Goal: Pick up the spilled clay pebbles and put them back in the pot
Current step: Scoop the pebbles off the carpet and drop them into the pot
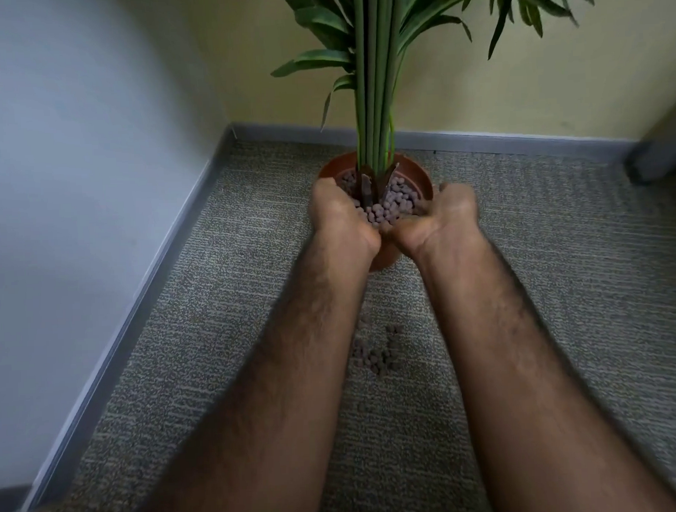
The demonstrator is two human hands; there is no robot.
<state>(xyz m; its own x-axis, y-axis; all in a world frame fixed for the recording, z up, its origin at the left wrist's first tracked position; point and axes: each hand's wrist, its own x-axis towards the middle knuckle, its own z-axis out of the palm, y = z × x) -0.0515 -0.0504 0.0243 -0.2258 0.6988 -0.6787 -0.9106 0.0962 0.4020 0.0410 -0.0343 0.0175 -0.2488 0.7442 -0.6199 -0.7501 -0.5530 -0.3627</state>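
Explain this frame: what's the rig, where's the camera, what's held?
No machine here: a person works with two bare hands. The single picture comes from a wide-angle camera on their head, looking forward and down. The left hand and right hand are cupped together over a brown pot with a green plant, holding a scoop of clay pebbles. The pot stands on grey carpet in a room corner. More spilled pebbles lie on the carpet between the forearms, not yet picked up.

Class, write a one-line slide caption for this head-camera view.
Left hand and right hand cupped together tip clay pebbles into the plant pot; spilled pebbles remain on the carpet.
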